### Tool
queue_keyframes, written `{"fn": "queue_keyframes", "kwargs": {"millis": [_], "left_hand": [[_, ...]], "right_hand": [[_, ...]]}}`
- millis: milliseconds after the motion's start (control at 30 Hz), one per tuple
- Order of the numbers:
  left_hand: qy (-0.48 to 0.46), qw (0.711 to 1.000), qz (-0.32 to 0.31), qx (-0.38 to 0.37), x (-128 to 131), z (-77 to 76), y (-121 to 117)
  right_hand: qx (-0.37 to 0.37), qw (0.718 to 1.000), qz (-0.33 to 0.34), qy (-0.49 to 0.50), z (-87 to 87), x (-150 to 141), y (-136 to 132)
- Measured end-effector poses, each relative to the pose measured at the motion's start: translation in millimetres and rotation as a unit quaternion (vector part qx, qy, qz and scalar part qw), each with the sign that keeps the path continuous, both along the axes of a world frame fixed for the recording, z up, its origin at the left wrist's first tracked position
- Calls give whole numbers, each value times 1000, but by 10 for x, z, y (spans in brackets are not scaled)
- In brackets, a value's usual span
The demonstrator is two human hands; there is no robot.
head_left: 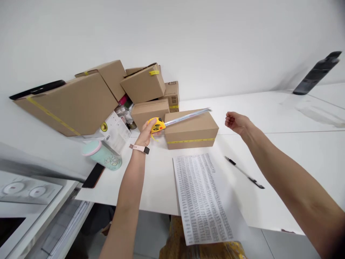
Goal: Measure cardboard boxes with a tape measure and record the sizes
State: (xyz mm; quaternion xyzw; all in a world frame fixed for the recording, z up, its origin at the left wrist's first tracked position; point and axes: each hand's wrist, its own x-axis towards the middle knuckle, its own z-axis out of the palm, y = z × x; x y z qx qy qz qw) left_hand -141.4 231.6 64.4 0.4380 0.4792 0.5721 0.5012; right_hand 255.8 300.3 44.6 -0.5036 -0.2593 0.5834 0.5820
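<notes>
My left hand (147, 131), with a pink-strapped watch on the wrist, grips a yellow tape measure (157, 125). Its extended metal blade (188, 117) runs rightward across the top of a closed brown cardboard box (192, 131). The blade's free end lies near the box's far right corner. A yellow strip with marks crosses the front of the box. My right hand (236, 122) is off to the right of the box, apart from the blade, its fingers curled in with nothing visible in them. A printed sheet (202, 198) and a black pen (245, 172) lie nearer to me.
More cardboard boxes (145, 84) are piled at the left against the wall. A mint tumbler (104, 154) leans by a white carton (117, 131), with a dark phone-like slab (93, 176) at the table edge. A black bottle (316, 73) stands far right.
</notes>
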Motion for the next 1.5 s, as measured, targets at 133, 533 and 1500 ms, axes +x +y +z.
{"fn": "queue_keyframes", "kwargs": {"millis": [133,533,1500], "left_hand": [[-3,1000,-20,-15,-95,19,155],[22,976,-212,40,500,220,200],[-5,996,-57,-64,-414,-166,634]], "right_hand": [[-16,1000,-12,-15,-158,-22,129],[37,961,267,-52,459,-1102,-439],[50,983,12,-174,-347,-367,381]]}}
